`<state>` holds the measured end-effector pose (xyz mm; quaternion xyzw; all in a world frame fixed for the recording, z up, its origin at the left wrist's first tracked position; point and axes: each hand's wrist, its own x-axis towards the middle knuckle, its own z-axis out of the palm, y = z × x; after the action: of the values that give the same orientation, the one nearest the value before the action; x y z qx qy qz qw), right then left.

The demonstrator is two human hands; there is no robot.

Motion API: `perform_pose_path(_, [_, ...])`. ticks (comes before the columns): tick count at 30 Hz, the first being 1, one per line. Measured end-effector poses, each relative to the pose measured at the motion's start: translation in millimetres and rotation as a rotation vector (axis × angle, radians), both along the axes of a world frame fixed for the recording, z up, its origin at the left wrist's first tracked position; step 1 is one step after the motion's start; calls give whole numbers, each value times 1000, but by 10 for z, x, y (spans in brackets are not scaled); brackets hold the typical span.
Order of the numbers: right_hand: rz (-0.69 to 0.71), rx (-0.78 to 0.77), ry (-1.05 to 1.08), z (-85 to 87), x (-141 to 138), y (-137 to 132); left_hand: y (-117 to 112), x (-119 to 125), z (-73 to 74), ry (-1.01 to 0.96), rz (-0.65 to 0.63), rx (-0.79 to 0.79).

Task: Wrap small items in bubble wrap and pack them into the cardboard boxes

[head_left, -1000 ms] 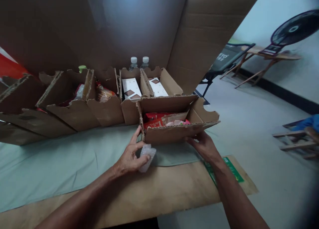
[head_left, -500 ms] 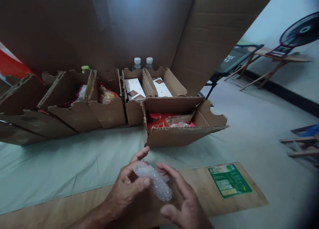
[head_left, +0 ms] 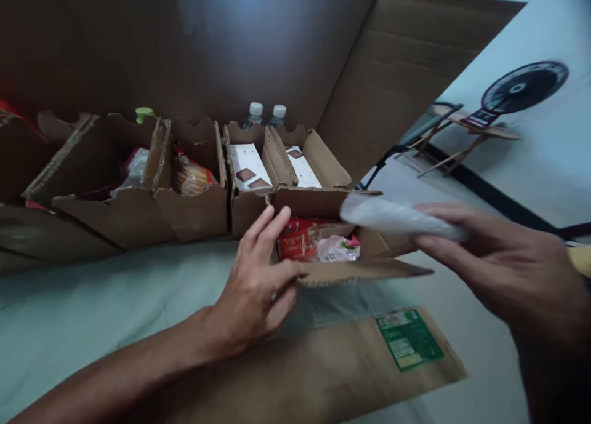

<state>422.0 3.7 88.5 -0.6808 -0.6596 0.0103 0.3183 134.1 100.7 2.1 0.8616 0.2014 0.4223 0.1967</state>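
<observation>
- The right hand (head_left: 498, 258) pinches a bubble-wrapped bundle (head_left: 392, 216) between thumb and fingers, over the front carton's right part.
- The left hand (head_left: 258, 282), fingers partly spread, is at the left end of the front carton (head_left: 364, 272); I cannot tell whether it grips.
- Inside lie a red packet (head_left: 293, 245) and a pink-white packet (head_left: 338, 249).
- Behind stand more open cartons (head_left: 194, 212).

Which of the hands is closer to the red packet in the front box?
Left. The left hand is at the front box's left end, beside the red packet; the right hand is farther right, holding translucent plastic.
</observation>
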Motion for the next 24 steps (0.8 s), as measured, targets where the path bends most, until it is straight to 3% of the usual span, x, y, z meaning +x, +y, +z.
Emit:
perform_pose_path(2, [128, -123, -67, 209, -54, 296, -36, 19, -88, -15, -38, 15])
perform_pose_path(5, [325, -379, -179, 311, -225, 646, -78, 1, -173, -54, -42, 18])
perform_pose_path(10, [508, -723, -451, 82, -658, 1047, -59, 5, -161, -63, -47, 16])
perform_pose_path(13, [566, -806, -509, -150, -861, 1205, -55, 12, -150, -38, -35, 13])
perform_pose_path(16, [547, -763, -443, -258, -884, 1257, -70, 20, -155, -14, -20, -5])
perform_pose_path(18, [550, -653, -339, -187, -786, 1176, -89, 16, -169, -30, 6, -24])
perform_pose_path(20, [484, -430, -244, -41, -617, 954, -113, -22, -200, -79, 46, -55])
perform_pose_path(22, [255, -151, -171, 63, -409, 589, -140, -106, -258, -125, 91, -106])
perform_pose_path(24, [-71, 65, -81, 2, -196, 165, -168, -218, -348, -118, 141, -192])
